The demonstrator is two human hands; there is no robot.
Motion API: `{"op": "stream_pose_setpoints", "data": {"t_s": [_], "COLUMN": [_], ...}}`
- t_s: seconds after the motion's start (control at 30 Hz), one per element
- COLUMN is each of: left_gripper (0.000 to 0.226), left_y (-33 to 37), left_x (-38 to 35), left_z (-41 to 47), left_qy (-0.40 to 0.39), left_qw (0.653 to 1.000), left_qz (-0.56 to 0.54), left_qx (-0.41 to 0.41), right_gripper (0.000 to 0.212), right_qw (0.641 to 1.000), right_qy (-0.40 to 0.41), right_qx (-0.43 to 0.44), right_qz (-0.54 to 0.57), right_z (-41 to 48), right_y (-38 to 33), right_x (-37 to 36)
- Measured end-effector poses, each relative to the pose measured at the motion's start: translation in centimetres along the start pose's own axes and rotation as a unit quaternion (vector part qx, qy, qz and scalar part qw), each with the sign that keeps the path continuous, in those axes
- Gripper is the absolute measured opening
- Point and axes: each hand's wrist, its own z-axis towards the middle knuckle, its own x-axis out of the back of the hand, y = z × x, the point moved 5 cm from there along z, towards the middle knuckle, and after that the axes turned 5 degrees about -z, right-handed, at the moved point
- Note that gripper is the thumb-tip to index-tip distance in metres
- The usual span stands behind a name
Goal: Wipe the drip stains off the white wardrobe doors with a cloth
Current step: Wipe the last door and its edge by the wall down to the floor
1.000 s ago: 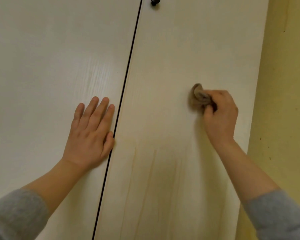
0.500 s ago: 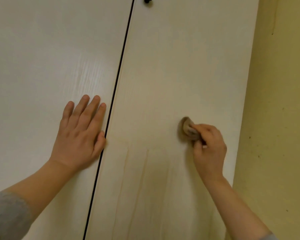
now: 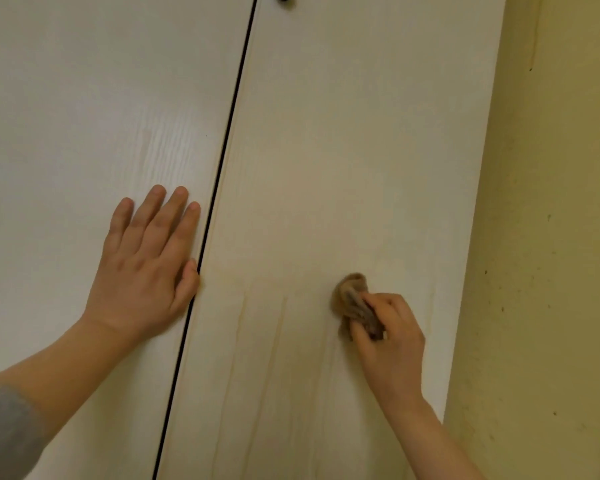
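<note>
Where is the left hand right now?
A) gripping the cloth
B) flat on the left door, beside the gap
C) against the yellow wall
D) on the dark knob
B: the left hand lies flat, fingers straight, on the left door, thumb at the gap between the doors; the right hand holds the cloth against the right door.

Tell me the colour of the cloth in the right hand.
Brown; the cloth, bunched in the right hand, shows best in the head view.
</note>
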Motion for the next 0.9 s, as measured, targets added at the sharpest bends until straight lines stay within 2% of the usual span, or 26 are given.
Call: {"op": "stream_pose_setpoints", "data": {"t_s": [0.1,0.2,0.3,0.47,0.6,0.67,0.8,0.83,0.9], "left_gripper": [0.064,0.065,0.067,0.066,0.066,0.066,0.067,0.066,0.066], "left_y": [0.0,0.1,0.2,0.4,0.3,0.4,0.3,0.3,0.3], "left_x": [0.1,0.2,0.2,0.2,0.2,0.2,0.2,0.3,0.3], "left_z": [0.0,0.0,0.2,0.2,0.2,0.1,0.1,0.1,0.1], "left_qy": [0.000,-0.003,-0.011,-0.004,-0.013,-0.016,-0.012,-0.009,-0.003], "left_qw": [1.000,1.000,1.000,1.000,1.000,1.000,1.000,1.000,1.000], "left_qz": [-0.001,-0.005,-0.004,-0.007,-0.003,-0.004,-0.009,-0.011,-0.014], "left_qx": [-0.001,0.004,0.007,0.005,0.008,0.009,0.011,0.010,0.009], "right_gripper": [0.020,0.016,0.018,0.031,0.030,0.027,0.014,0.012,0.020], "right_qw": [0.989,0.975,0.978,0.977,0.953,0.944,0.962,0.973,0.993], "right_qy": [0.071,0.140,0.131,0.116,0.109,0.116,0.155,0.143,0.089], "right_qx": [-0.121,-0.143,-0.143,-0.170,-0.276,-0.302,-0.205,-0.165,-0.078], "right_qz": [0.054,0.095,0.075,0.060,0.058,0.068,0.089,0.081,0.028], "right_z": [4.7,11.4,14.1,7.2,-1.4,-2.1,5.0,7.2,10.2], "right_y": [0.5,-0.1,-0.7,1.5,5.5,6.2,3.9,2.8,1.1], "right_x": [1.2,1.7,0.4,-0.1,1.2,2.0,2.9,2.6,1.5]}}
